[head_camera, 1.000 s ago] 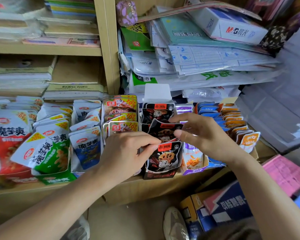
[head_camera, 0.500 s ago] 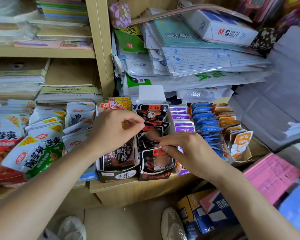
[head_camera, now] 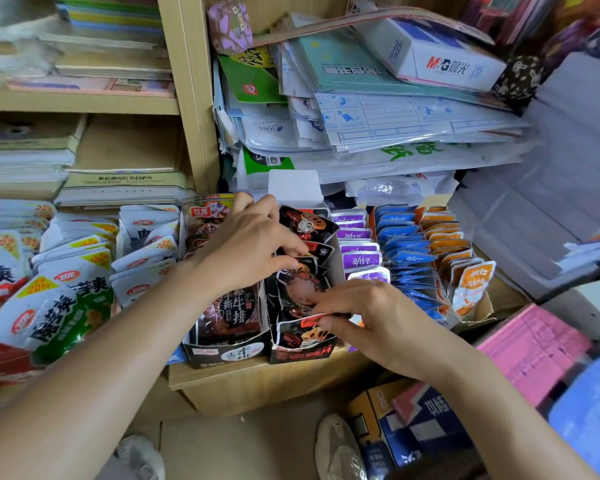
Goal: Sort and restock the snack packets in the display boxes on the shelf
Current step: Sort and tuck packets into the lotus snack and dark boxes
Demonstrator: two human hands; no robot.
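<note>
While left hand (head_camera: 250,247) pinches black packets (head_camera: 307,221) upright, right hand (head_camera: 378,320) clamps front packet (head_camera: 302,336), likely squaring row inside display box (head_camera: 300,356).

The white box (head_camera: 440,60) reads "M&G" and "70". Green-and-white packets (head_camera: 59,317) carry "20%" on yellow corners. A dark packet (head_camera: 232,313) shows "牛排".

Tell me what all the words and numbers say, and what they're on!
"M&G", "70": white box up top.
"20%": green-and-white packet.
"红源": red-labelled packet.
"撕牛排": dark packet.
Purple packets, blue packets, orange packets: too blurred to read.
</note>
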